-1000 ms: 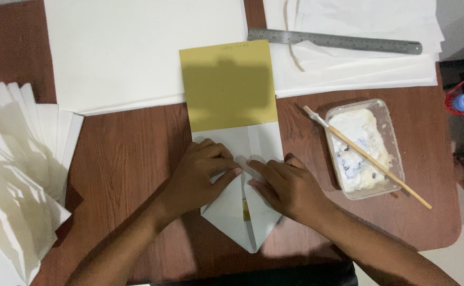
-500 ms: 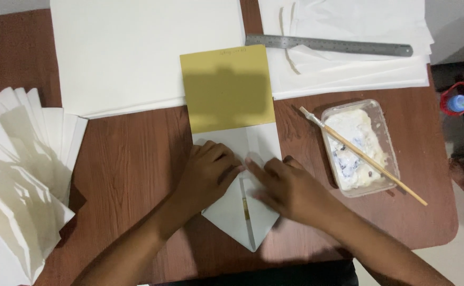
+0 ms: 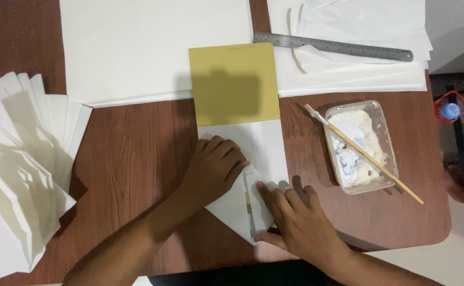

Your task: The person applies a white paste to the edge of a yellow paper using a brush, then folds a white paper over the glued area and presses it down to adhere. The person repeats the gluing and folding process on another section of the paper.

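Partly hidden under both hands, a white paper sheet lies on the brown table, its lower end folded to a point.
Left hand presses flat, fingers curled, covering the fold's left flap; right hand lies open, fingertips on the right flap; a yellow card overlaps the sheet's top edge; the glue tub contents are indistinct.

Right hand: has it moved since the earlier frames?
Yes. The right hand slid down the folded white paper, toward the table's near edge, farther from the yellow card.
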